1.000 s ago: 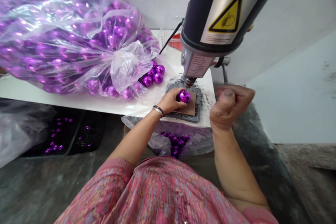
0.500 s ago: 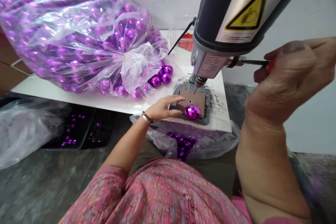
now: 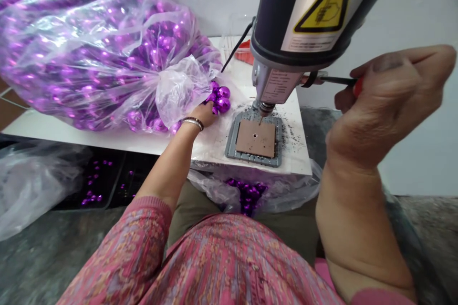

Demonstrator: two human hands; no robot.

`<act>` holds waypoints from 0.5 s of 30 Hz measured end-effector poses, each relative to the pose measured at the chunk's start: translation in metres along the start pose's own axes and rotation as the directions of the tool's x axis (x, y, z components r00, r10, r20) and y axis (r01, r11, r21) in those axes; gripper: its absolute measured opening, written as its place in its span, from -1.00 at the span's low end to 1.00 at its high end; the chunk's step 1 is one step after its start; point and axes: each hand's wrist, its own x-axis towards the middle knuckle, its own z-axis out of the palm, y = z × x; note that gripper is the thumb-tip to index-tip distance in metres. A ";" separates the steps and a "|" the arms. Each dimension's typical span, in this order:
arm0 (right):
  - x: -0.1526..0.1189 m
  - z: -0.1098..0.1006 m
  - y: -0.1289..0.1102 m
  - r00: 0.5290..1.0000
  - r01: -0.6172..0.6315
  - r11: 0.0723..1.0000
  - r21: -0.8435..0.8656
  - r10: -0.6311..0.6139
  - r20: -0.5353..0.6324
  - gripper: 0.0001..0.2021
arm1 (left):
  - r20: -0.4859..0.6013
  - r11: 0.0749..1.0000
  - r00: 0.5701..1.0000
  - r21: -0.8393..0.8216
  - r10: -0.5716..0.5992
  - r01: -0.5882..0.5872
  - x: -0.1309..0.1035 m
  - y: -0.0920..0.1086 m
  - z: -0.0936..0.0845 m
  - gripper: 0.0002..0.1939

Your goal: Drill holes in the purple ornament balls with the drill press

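Observation:
My right hand is wrapped round the red knob of the drill press lever. My left hand reaches into the small pile of shiny purple mirrored balls at the mouth of the plastic bag; its fingers are mostly hidden among the balls and the film. Below the drill press, the thin bit points down over a brown board with a small hole in it. That board lies on the grey base plate.
A large clear bag full of purple balls covers the left of the white table. Dark shavings lie around the base. An open plastic bag with purple balls hangs at the front edge. A black cord runs behind.
My left hand has moved left and away from the board to the ball pile. The purple ball is no longer on the board. My right hand stays on the lever knob.

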 end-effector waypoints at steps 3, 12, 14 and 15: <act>-0.001 0.000 0.000 1.000 -0.006 1.000 0.020 0.006 0.014 -0.80 | 0.007 0.998 0.999 -0.052 0.034 -0.034 -0.012 0.002 0.000 -0.41; 0.026 0.009 0.001 0.998 0.033 0.999 -0.018 -0.032 0.048 -0.72 | 0.104 0.435 0.968 -0.900 0.227 -0.005 -0.070 0.018 0.013 -0.28; 0.041 0.013 -0.004 0.996 -0.015 0.999 -0.046 0.019 0.090 -0.70 | 0.148 0.408 0.957 -0.912 0.251 0.035 -0.074 0.026 0.017 -0.30; 0.048 0.015 -0.006 0.992 -0.060 0.996 -0.066 0.067 0.106 -0.69 | 0.169 0.411 0.952 -0.910 0.256 0.051 -0.074 0.029 0.018 -0.33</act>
